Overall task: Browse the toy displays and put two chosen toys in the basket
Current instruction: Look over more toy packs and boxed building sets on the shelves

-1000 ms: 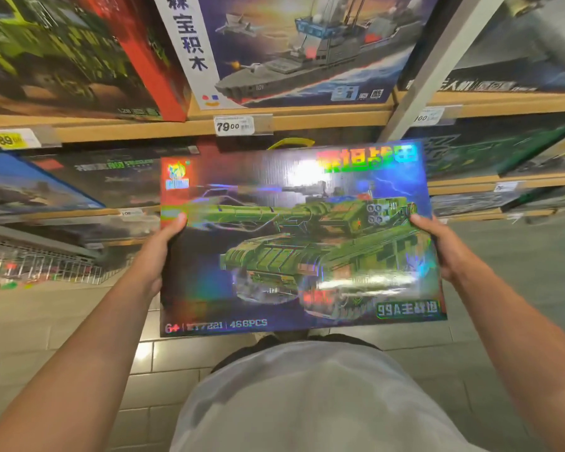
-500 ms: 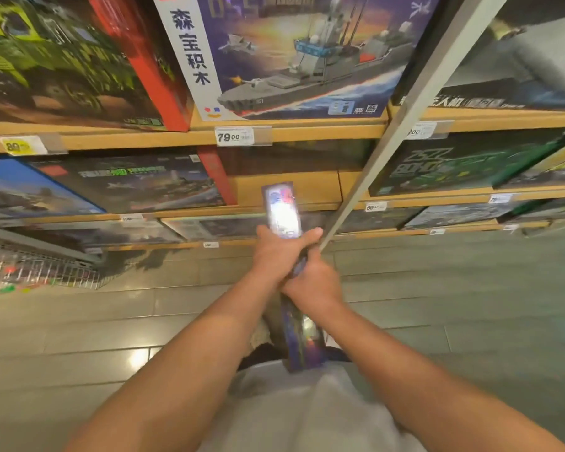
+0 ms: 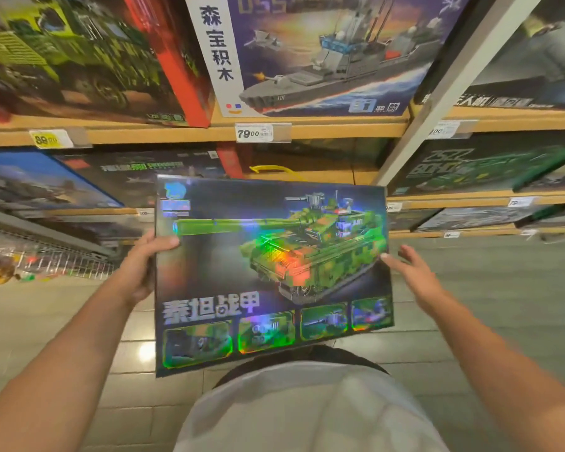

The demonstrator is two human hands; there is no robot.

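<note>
Fingers (image 3: 159,244) gripping tank box (image 3: 274,272), right hand (image 3: 411,275) open, over tiled floor (image 3: 503,305).

L hand (image 3: 141,269) grips tank box (image 3: 271,272); R hand (image 3: 411,275) touches its edge.

The tank box (image 3: 271,272) is a flat, wide toy box with a shiny holographic face that shows a green camouflage tank, white Chinese letters below it and a row of four small pictures along the bottom edge. It is held in the air in front of the shelves, its printed face turned toward the camera and a little tilted.
</note>
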